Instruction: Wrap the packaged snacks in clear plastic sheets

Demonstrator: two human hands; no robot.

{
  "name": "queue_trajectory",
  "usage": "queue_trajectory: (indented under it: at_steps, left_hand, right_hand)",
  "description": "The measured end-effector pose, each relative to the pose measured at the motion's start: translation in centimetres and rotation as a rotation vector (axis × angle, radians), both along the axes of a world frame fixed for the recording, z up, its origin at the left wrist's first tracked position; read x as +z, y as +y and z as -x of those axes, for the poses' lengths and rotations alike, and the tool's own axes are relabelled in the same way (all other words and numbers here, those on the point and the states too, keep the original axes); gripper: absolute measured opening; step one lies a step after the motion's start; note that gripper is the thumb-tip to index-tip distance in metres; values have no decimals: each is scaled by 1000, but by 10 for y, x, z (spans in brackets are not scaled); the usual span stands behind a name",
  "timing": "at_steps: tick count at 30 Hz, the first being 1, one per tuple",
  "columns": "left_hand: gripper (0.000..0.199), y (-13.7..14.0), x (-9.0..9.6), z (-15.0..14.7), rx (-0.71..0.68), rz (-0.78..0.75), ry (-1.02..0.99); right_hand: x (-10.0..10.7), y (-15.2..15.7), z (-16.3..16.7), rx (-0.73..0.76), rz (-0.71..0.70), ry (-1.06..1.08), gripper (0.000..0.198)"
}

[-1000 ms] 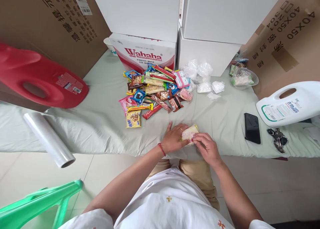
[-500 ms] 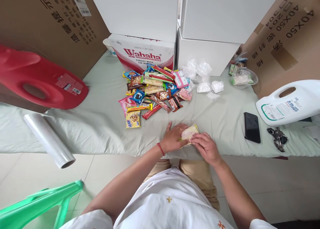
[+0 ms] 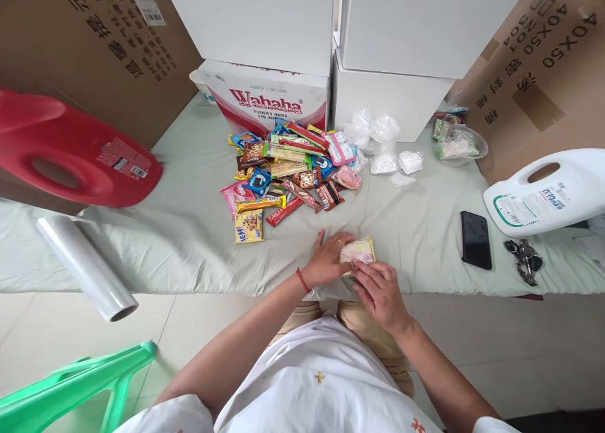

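Observation:
A flat snack packet (image 3: 358, 251) with yellow edges and a pale, pinkish face lies at the near edge of the cloth-covered table. My left hand (image 3: 329, 256), with a red string on its wrist, holds the packet from the left, thumb along the near side. From the near right, my right hand (image 3: 380, 288) has its fingertips pressed together on the packet's near edge; what exactly they pinch is partly hidden. Beyond my hands is a pile of wrapped snacks (image 3: 288, 168), with a yellow cookie packet (image 3: 249, 225) at its near left.
Crumpled clear plastic bundles (image 3: 384, 143) sit right of the pile, before white boxes (image 3: 387, 99). A phone (image 3: 476, 241), keys (image 3: 525, 261) and a white detergent bottle (image 3: 548, 193) lie right. Left are a red jug (image 3: 94, 149) and a plastic film roll (image 3: 87, 269); a green stool (image 3: 94, 376) stands below.
My right hand has shifted left along the packet's near edge. The packet has turned a little and shows more of its face. My left hand keeps its hold.

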State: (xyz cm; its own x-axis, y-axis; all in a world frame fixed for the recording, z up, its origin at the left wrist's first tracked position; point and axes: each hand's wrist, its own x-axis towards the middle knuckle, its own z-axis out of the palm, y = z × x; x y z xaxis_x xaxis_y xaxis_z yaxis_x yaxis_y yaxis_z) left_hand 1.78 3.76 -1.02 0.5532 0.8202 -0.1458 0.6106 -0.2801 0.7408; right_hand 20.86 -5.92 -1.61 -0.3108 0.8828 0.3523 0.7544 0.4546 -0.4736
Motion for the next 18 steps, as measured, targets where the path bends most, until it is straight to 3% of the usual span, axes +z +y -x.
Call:
queue_trajectory:
  at_steps: [3, 6, 8, 11, 18]
  left_hand:
    - [58, 2, 2, 5, 78, 56, -90]
    - [52, -10, 10, 4, 200, -160, -126]
    - [42, -21, 13, 0, 90, -326, -116]
    - [42, -29, 11, -5, -70, -370, -70]
    - [48, -19, -5, -7, -13, -314, 80]
  right_hand:
    - [-3, -11, 6, 22, -6, -105, 47]
    - [-4, -19, 12, -11, 17, -163, 58]
    - [-5, -22, 15, -23, 27, -184, 61]
    - [-7, -25, 17, -26, 34, -210, 64]
    - [-23, -41, 16, 27, 10, -254, 67]
